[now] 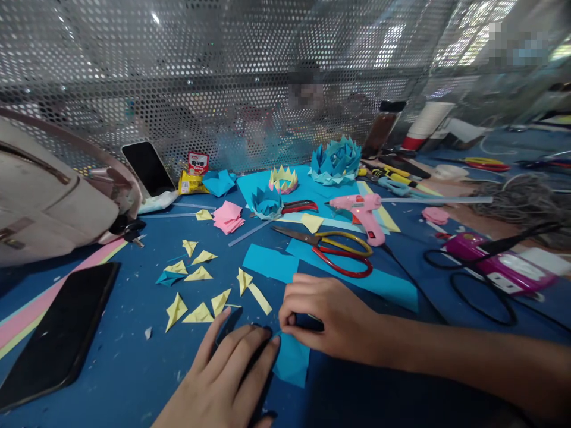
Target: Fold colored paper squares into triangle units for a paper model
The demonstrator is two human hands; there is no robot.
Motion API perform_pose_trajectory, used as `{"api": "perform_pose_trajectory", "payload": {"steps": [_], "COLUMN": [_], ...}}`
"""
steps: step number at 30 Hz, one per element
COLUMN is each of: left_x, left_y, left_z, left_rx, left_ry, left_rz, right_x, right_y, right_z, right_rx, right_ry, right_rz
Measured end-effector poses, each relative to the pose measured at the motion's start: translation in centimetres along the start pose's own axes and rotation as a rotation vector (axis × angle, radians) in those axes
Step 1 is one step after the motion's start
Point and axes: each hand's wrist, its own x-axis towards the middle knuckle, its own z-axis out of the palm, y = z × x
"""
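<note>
A small piece of blue paper (pixel 292 359) lies on the blue table close to me. My left hand (pixel 232 368) rests flat with spread fingers, one fingertip at the paper's left edge. Curled at the paper's top is my right hand (pixel 316 312), its thumb and fingers pinched together; what lies between them is hidden. Folded yellow paper pieces (pixel 199 313) are scattered beyond my left hand, near a yellow strip (pixel 260 298). Past my right hand are blue strips (pixel 272 263) and scissors (pixel 341 252) with yellow and red handles.
A pink glue gun (pixel 363 214), blue paper flowers (pixel 336 160) and a pink stack (pixel 228 217) stand farther back. At left are a black phone (pixel 60 336) and a pale bag (pixel 49 196). A purple power strip (pixel 499 264) with black cables sits at right.
</note>
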Motion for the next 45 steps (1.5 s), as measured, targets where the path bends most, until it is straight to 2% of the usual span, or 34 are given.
{"api": "perform_pose_trajectory", "payload": {"steps": [6,10,13,15,21,31,37,45], "left_x": [0.0,0.5,0.8,0.7,-0.1,0.8,0.4,0.7], "left_y": [0.1,-0.4,-1.0,-1.1,-0.4,-0.7,-0.1,0.4], "left_z": [0.3,-0.7,-1.6,-1.7,-0.1,-2.2,-0.9,-1.0], "left_rx": [0.001,0.020,0.065,0.070,0.001,0.060,-0.013,-0.054], "left_ry": [0.017,0.023,-0.124,-0.167,-0.001,-0.128,0.009,0.056], "left_rz": [-0.001,0.017,0.105,0.111,-0.042,0.017,-0.064,-0.059], "right_x": [-0.3,-0.3,-0.3,-0.2,0.0,0.0,-0.2,-0.1], "right_y": [0.2,0.3,0.4,0.5,1.2,1.2,1.0,0.6], "right_z": [0.2,0.2,0.1,0.0,-0.5,-0.8,-0.4,-0.1], "right_rx": [-0.058,-0.057,-0.047,-0.041,-0.059,-0.393,-0.441,-0.488], "right_ry": [-0.003,0.003,-0.002,-0.011,-0.026,0.008,0.042,0.090], "right_rz": [-0.051,-0.061,-0.090,-0.119,-0.178,-0.351,-0.449,-0.445]}}
